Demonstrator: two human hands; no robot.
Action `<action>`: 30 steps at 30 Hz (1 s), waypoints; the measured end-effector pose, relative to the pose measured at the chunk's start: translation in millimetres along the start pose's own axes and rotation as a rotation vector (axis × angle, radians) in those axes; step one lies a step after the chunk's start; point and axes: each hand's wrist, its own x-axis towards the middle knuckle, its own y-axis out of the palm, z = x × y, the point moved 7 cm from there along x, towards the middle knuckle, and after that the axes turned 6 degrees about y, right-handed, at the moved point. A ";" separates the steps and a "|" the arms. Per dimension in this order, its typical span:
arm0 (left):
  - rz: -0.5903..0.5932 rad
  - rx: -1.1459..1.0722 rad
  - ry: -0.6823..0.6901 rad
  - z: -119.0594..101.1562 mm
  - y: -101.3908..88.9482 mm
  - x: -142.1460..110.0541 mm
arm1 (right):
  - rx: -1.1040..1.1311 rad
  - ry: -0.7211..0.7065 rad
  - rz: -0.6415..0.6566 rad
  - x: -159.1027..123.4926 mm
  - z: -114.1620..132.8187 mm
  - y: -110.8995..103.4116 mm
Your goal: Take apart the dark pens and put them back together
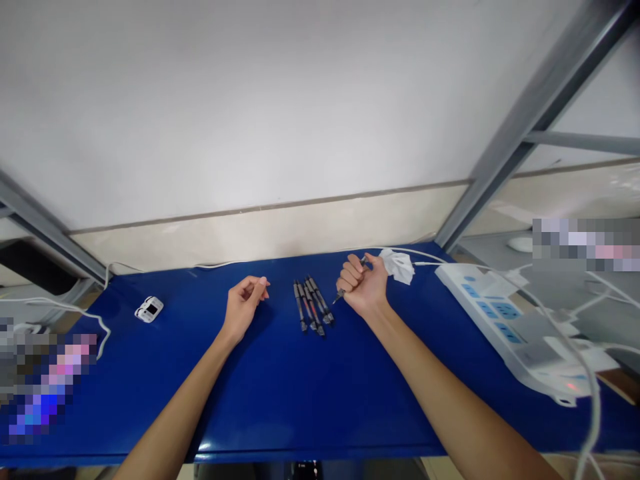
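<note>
Several dark pens point(313, 305) lie side by side on the blue table, between my two hands. My right hand point(367, 287), just right of them, is turned palm up with its fingers curled around another pen point(340, 295). This pen's pointed end sticks out at the lower left of the fist, and most of its body is hidden by the fingers. To the left of the pens, my left hand point(244, 308) hovers at or near the tabletop. Its fingers are bent in and the thumb rests against them, with nothing visible in the grip.
Behind my right hand lies a crumpled white tissue point(399, 265). A white power strip point(495, 320) with plugs and cables runs along the right side. At the left is a small white device point(149, 309) with a dark screen. A wall borders the table's point(280, 400) back edge.
</note>
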 end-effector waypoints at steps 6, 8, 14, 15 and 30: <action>-0.017 0.013 0.006 -0.1 -2.3 0.9 | -0.016 0.013 -0.040 0.7 -0.2 2.9; -0.017 0.012 0.003 -0.4 -2.6 1.4 | -0.022 0.009 -0.042 0.7 0.5 4.3; -0.039 0.005 -0.002 -0.1 -5.3 1.9 | 0.003 -0.003 -0.043 0.5 4.7 2.7; -0.040 0.006 0.000 0.1 -5.5 1.9 | 0.014 -0.001 -0.035 0.4 5.0 2.4; -0.024 0.020 0.029 -1.8 -7.6 4.7 | -0.376 -0.153 -0.114 2.4 2.3 21.4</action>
